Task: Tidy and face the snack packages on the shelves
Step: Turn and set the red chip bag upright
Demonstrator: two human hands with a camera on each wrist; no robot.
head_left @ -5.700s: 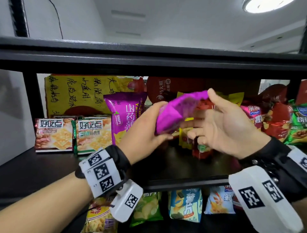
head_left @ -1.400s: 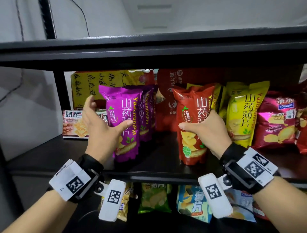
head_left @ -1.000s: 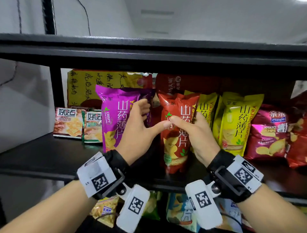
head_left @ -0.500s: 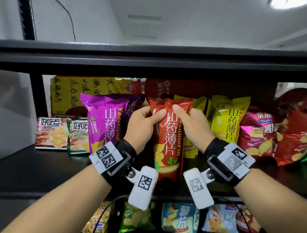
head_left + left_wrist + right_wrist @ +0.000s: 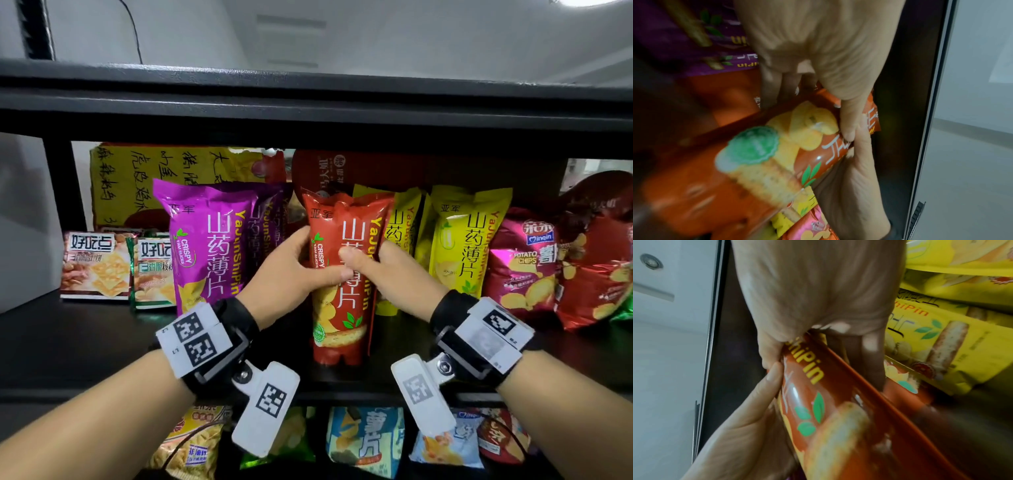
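Observation:
A red yam-slice bag (image 5: 342, 308) stands upright at the middle of the black shelf (image 5: 85, 342), print facing me. My left hand (image 5: 291, 274) grips its left side, thumb across the front and fingers behind. My right hand (image 5: 383, 270) grips its right side the same way, and the two thumbs meet on the front. The left wrist view shows the red bag (image 5: 807, 146) under the left hand (image 5: 818, 65). In the right wrist view the red bag (image 5: 818, 394) sits between the thumb and fingers of the right hand (image 5: 818, 296). Purple bags (image 5: 205, 246) stand to the left, yellow bags (image 5: 466, 240) to the right.
Two flat cracker packs (image 5: 96, 263) stand at the far left. Magenta potato-chip bag (image 5: 524, 263) and a red bag (image 5: 596, 267) fill the right end. The upper shelf board (image 5: 308, 109) hangs low overhead. More snack bags (image 5: 366, 442) sit on the shelf below.
Both hands slid down from the red bag's top to its middle, and the thumbs now meet on its front. The bag stands straighter, print facing forward.

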